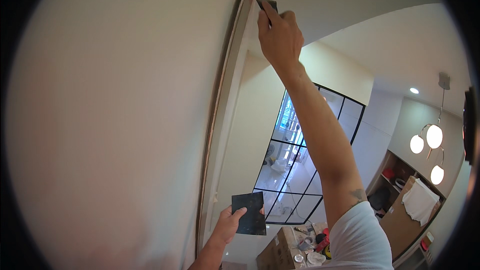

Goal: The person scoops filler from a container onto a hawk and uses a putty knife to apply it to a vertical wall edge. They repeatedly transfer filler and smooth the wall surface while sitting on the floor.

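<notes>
Overhead, the outstretched right hand (pixel 281 41) grips a dark blade (pixel 273 4); the left hand (pixel 227 226), low, clasps a black plate (pixel 252 216).

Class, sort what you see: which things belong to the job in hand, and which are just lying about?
In use:
dark square plate in left hand
dark flat tool in right hand

Lying about:
cardboard box
red item on it
white cloth

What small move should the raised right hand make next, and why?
Perhaps draw the dark blade down along the pale edge strip: the right hand holds it beside the strip's top end, and most of the strip runs below.
</notes>
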`<state>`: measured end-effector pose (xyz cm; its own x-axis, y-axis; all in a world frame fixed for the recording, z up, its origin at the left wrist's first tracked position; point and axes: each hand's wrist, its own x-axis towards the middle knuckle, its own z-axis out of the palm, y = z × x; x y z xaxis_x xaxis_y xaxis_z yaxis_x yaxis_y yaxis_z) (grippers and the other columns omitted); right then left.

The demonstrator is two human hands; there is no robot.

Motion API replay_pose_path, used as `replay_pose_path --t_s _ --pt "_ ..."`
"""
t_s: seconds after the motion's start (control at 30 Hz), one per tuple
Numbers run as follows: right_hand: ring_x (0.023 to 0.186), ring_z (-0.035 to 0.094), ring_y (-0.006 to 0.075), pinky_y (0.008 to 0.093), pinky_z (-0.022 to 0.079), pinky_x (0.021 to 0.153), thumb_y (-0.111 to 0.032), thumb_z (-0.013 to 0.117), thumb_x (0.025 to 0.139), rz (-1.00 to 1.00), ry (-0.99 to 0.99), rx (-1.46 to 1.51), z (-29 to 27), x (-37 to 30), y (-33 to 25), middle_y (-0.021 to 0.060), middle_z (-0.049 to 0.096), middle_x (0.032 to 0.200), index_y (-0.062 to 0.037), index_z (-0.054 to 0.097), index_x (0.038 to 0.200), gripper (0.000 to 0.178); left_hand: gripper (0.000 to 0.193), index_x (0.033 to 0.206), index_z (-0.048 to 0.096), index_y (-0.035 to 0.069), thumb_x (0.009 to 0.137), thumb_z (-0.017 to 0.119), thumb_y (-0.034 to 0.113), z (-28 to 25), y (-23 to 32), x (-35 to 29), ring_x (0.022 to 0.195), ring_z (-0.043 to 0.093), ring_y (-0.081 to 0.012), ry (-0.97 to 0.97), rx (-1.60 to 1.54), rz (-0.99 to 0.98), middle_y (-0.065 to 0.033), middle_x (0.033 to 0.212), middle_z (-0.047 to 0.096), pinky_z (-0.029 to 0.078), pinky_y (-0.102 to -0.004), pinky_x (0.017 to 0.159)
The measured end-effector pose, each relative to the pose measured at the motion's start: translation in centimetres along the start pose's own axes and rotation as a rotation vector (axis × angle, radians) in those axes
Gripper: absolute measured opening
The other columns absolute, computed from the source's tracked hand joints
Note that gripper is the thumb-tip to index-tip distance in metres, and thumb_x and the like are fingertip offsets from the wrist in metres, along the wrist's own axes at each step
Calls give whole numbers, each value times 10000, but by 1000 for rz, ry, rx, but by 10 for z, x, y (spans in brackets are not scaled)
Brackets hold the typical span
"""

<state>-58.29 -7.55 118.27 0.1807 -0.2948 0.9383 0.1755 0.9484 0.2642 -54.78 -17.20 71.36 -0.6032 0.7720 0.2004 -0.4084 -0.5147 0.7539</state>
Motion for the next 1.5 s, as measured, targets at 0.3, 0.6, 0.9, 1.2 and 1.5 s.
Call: replay_pose_path --t_s 0.3,0.6,0.9,1.2,1.5 --pt "759 742 418 506 615 735 -382 563 1039 -10 -166 -247 11 48 -25 224 701 838 -150 821 1096 352 277 1274 665 -44 1071 639 142 -5 -6 3 994 736 -182 6 -23 -37 -110 1159 746 602 -333 910" --pt "847 771 365 487 615 789 -432 580 985 -165 -487 -342 -14 80 -28 145 775 821 -116 828 890 413 305 1289 659 -74 1059 607 119 10 12 -8 1054 753 -247 -76 -58 -40 -164 1185 753 608 -377 977" --pt "827 752 394 492 607 783 -357 584 984 -282 -626 -315 -47 20 -51 192 752 809 -92 815 886 365 316 1303 662 -72 1074 527 98 4 -1 0 1087 750 -267 -96 9 -12 -175 1205 755 603 -395 998" --pt "695 637 293 430 531 652 -321 646 1050 -120 -1026 610 -209 -121 -26 150 616 805 -212 787 1312 316 393 1430 605 0 1097 561 204 39 16 -22 1159 735 -265 -130 -695 137 -137 1312 732 591 -408 1036" --pt "684 619 288 427 497 608 -280 684 1038 51 -1177 344 -244 -219 26 125 570 848 -255 746 1391 359 475 1543 511 32 1100 579 189 61 47 -40 1303 653 -193 -220 -777 290 -109 1413 682 524 -352 1129"
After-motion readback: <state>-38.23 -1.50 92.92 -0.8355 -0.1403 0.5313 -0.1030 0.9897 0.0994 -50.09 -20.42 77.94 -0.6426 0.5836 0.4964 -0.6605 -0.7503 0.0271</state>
